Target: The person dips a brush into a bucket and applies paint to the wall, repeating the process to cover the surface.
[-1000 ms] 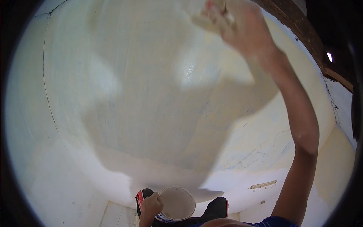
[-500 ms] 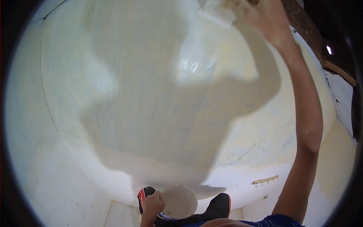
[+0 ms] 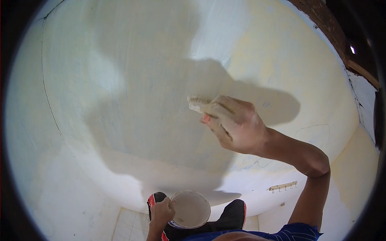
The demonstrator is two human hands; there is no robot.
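Observation:
My right hand (image 3: 241, 122) is closed around a paint brush (image 3: 197, 103) in front of the wall, near the middle of the view. The bristles are pale with paint and point left. Low in the view, my left hand (image 3: 163, 211) grips the rim of a round bucket (image 3: 208, 209) holding pale paint. The wall (image 3: 281, 68) has patchy yellow and bluish paint, with a glossy wet-looking streak at the upper middle.
A rack with hooks (image 3: 283, 186) hangs low on the wall at the right. Dark wooden beams (image 3: 321, 20) run along the upper right. My shoes show beside the bucket, above floor tiles (image 3: 128, 225). A long crack runs down the left.
My right hand has moved down and left with the brush, from the top right to the middle, and my elbow has bent. My left hand and the bucket have barely moved.

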